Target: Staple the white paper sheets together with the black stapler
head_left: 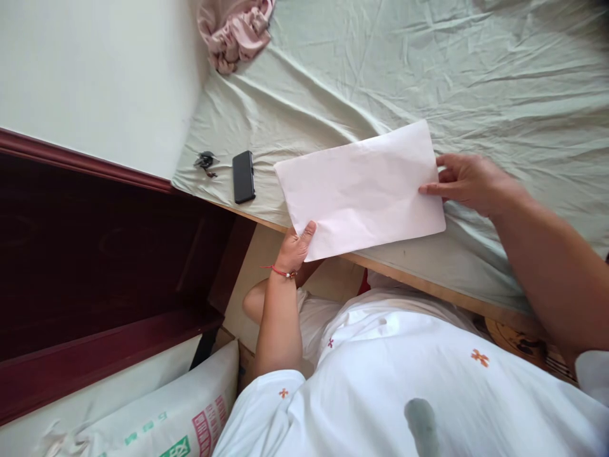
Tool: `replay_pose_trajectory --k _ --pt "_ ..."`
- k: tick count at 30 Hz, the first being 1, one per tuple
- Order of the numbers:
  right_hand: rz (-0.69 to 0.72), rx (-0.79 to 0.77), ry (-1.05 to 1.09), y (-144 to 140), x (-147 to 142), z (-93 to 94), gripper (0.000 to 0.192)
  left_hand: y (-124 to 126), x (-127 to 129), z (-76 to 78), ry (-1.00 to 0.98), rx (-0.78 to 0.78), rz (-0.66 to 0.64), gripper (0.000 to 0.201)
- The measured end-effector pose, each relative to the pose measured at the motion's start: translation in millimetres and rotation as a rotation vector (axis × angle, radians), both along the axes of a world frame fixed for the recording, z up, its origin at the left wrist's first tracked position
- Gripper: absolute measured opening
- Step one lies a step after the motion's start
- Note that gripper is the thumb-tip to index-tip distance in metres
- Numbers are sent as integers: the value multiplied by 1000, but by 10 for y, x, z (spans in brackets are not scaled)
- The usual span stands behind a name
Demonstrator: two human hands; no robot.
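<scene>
A blank white sheet of paper (364,190) is held up over the front edge of the cloth-covered surface, tilted with its right end higher. My left hand (295,249) grips its lower left corner, thumb on top and the fingers hidden beneath. At the right edge, my right hand (469,181) pinches the paper between the thumb in front and fingers that pass behind it. Faint creases run across the lower middle of the sheet.
On the pale green cloth (328,82) lie a black phone (243,178), a small bunch of keys (205,161) and a crumpled pink cloth (238,32). A dark red wooden panel (95,254) stands at the left, with a white printed sack (162,406) below it.
</scene>
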State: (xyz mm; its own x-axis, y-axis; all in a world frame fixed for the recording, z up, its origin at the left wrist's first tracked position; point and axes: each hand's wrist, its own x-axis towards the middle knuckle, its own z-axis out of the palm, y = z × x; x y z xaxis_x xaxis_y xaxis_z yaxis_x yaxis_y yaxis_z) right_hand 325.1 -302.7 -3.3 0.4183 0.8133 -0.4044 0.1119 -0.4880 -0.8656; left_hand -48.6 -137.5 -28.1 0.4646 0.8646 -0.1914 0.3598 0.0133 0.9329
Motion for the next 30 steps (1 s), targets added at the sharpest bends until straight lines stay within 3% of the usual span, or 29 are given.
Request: replay_pose_trajectory --k 4,6,8,11,13,15,20,25,30 --pt "-65 148 -637 -1 -2 229 95 -45 31 217 104 13 -158 70" --pt "99 238 -821 5 -39 403 84 -54 58 313 148 -16 -280 61" --pt "329 259 -807 23 -66 563 71 -52 101 391 173 -56 -405 53" --pt "568 163 -640 65 -62 684 52 -53 188 469 177 -121 -545 48" --pt "632 92 -524 94 -45 655 39 -64 243 483 166 -174 -597 50" --pt "629 38 -399 117 -39 552 44 -79 275 456 165 -247 -599 55" --pt "403 -107 -63 167 -61 204 45 -70 210 273 103 -387 -358 61" --pt "209 -146 133 298 -69 76 41 27 114 162 57 -262 1 55" --pt "138 -160 175 496 -134 30 33 152 178 -5 97 -68 214 34"
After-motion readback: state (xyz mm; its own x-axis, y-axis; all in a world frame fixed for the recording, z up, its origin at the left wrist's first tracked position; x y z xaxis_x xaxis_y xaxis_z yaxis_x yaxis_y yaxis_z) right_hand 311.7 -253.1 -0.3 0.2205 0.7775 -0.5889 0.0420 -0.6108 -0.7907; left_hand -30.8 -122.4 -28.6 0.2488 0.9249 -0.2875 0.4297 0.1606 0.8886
